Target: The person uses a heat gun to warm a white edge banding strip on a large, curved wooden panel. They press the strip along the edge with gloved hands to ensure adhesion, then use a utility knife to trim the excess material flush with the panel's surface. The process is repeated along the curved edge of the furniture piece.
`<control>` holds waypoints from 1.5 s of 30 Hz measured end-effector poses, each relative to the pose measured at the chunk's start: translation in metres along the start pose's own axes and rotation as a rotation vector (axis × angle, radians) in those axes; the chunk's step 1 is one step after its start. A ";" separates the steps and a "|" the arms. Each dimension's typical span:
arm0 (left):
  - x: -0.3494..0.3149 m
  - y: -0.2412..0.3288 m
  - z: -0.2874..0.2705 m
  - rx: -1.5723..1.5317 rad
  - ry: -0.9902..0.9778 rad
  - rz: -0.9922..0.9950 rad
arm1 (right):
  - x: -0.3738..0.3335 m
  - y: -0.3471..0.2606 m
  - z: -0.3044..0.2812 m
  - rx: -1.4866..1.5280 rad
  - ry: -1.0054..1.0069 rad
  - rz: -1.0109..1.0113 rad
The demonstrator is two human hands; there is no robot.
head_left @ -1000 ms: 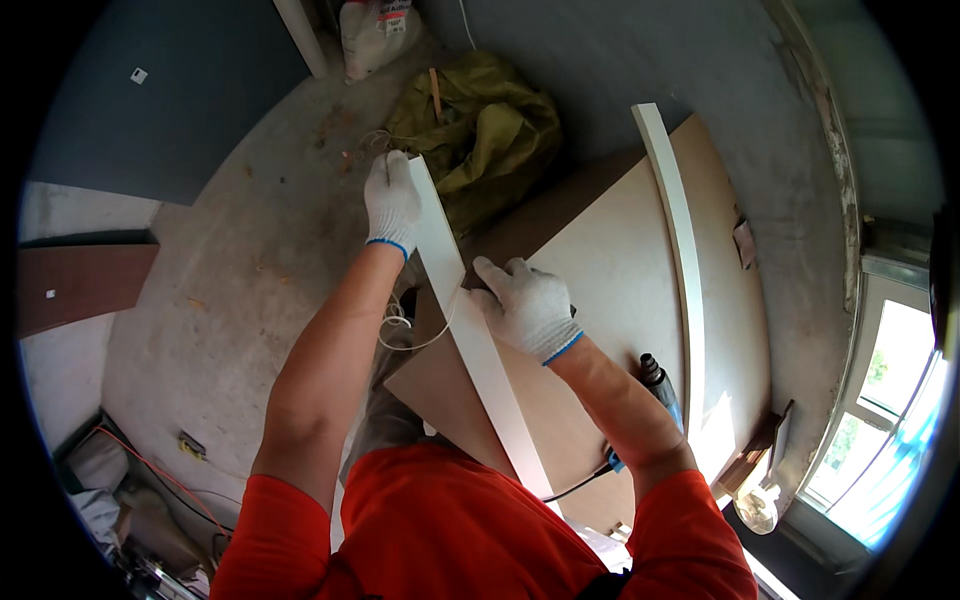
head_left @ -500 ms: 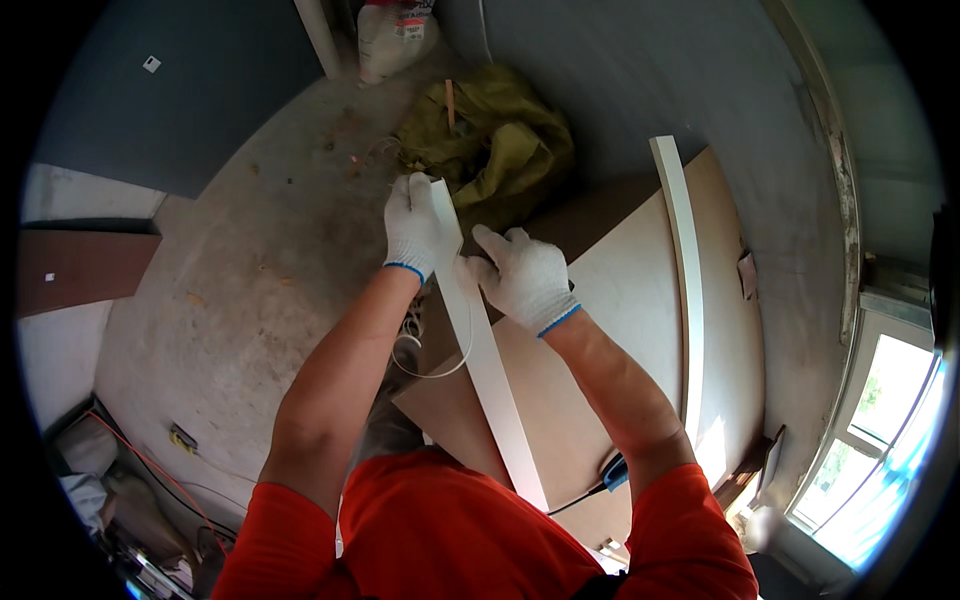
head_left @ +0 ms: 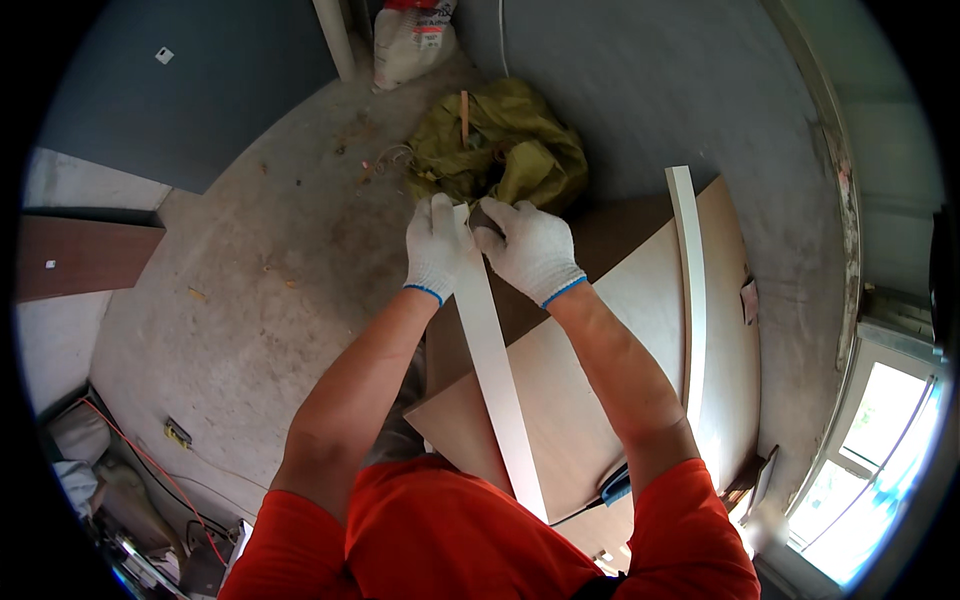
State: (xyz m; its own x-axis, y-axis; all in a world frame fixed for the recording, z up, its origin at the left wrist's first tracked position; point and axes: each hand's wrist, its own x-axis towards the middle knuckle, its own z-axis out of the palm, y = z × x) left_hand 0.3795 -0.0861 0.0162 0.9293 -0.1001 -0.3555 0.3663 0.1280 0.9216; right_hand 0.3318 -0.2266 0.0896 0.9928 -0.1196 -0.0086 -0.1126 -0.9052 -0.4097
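Observation:
A long, narrow white board (head_left: 497, 375) runs from near my body up to my two gloved hands. My left hand (head_left: 437, 245) is closed around its far end, fingers over the left edge. At the same end, my right hand (head_left: 530, 248) is on the right side, thumb and fingers bent together at the board's tip. What the right fingers pinch is too small and hidden to make out. Both hands wear white knit gloves with blue cuffs. Beneath the board lie large brown panels (head_left: 570, 400).
A second white strip (head_left: 688, 290) lies on the panels at right. Beyond my hands sits an olive sack (head_left: 545, 150), with a white bag (head_left: 412, 50) behind it. A blue-handled tool with a cord (head_left: 612, 487) rests near my right elbow. Dark panels (head_left: 200, 90) stand at left.
My right hand has moved up to the board's far end, beside the left. The thin white loop that hung below the hands no longer shows. The view has shifted slightly.

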 end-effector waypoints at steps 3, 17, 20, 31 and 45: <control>0.003 -0.007 -0.001 -0.004 0.026 0.025 | 0.008 -0.001 0.003 -0.002 0.008 -0.008; 0.031 -0.041 -0.036 0.310 0.030 0.058 | -0.022 0.035 -0.038 0.520 0.231 0.586; 0.070 -0.039 -0.094 0.335 0.277 0.071 | -0.105 0.035 -0.032 1.035 0.128 0.840; 0.002 -0.005 -0.095 0.980 0.299 0.210 | -0.188 -0.008 -0.072 1.011 -0.114 1.034; -0.175 -0.008 -0.046 0.970 -1.484 1.152 | -0.392 -0.026 -0.040 0.741 -0.003 1.344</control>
State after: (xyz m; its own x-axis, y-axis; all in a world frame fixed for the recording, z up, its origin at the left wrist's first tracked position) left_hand 0.2163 -0.0245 0.0641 -0.2377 -0.9500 0.2025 -0.7941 0.3101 0.5227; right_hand -0.0563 -0.1720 0.1401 0.1771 -0.6555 -0.7341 -0.8540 0.2684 -0.4457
